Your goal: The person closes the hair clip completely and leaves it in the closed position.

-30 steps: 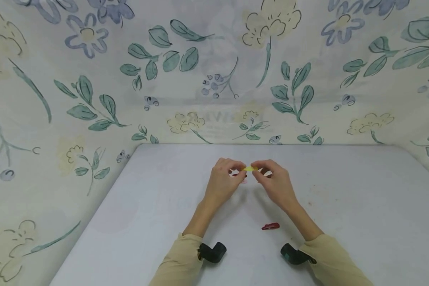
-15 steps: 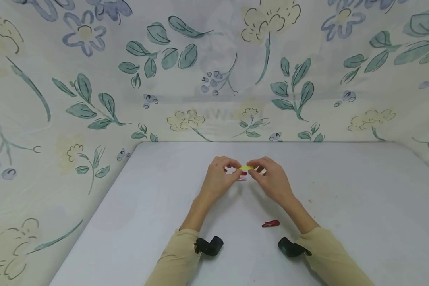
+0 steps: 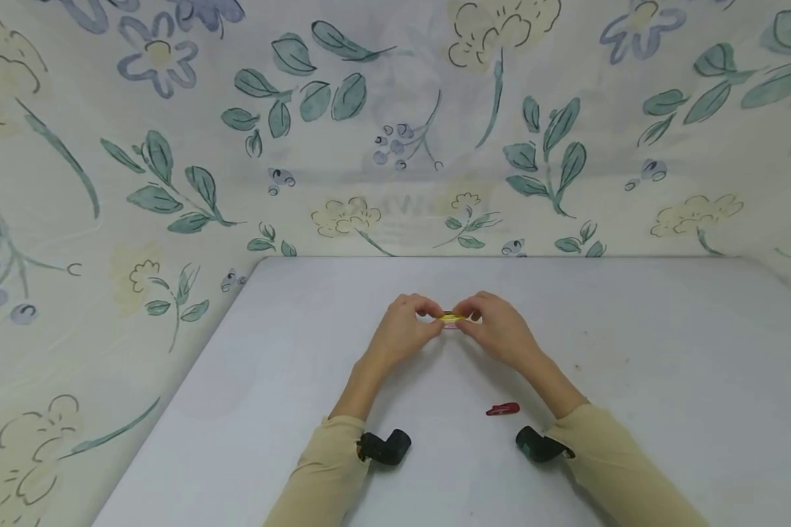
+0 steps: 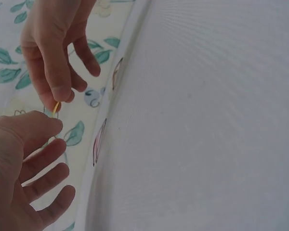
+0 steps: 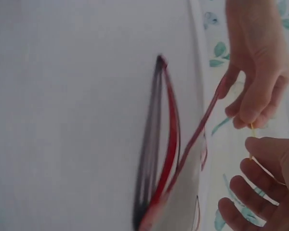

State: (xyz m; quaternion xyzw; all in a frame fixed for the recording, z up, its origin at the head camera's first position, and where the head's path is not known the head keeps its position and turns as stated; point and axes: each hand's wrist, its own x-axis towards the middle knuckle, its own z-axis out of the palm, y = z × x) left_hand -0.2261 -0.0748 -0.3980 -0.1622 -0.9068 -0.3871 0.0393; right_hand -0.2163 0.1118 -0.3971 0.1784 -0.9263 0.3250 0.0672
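Both hands meet over the far middle of the table, pinching a small yellow hair clip (image 3: 451, 318) between them. My left hand (image 3: 405, 326) grips its left end with thumb and index finger. On the other end are the thumb and fingertips of my right hand (image 3: 497, 329). In the left wrist view the clip (image 4: 56, 109) appears edge-on as a thin yellow strip; fingertips hide its ends. Just below it in the head view, a pink hair clip (image 3: 450, 327) lies on the table, partly covered.
A red snap hair clip (image 3: 503, 409) lies nearer me, between the forearms; in the right wrist view its red strip (image 5: 172, 130) stands apart from the dark one. Another clip (image 4: 117, 73) lies by the table's far edge. Floral cloth (image 3: 409, 212) rises behind the white table (image 3: 666, 366).
Both hands have shifted slightly left with the yellow clip, which now overlaps the pink clip's spot in the head view. The red clip near me stays put; the head view has tilted slightly.
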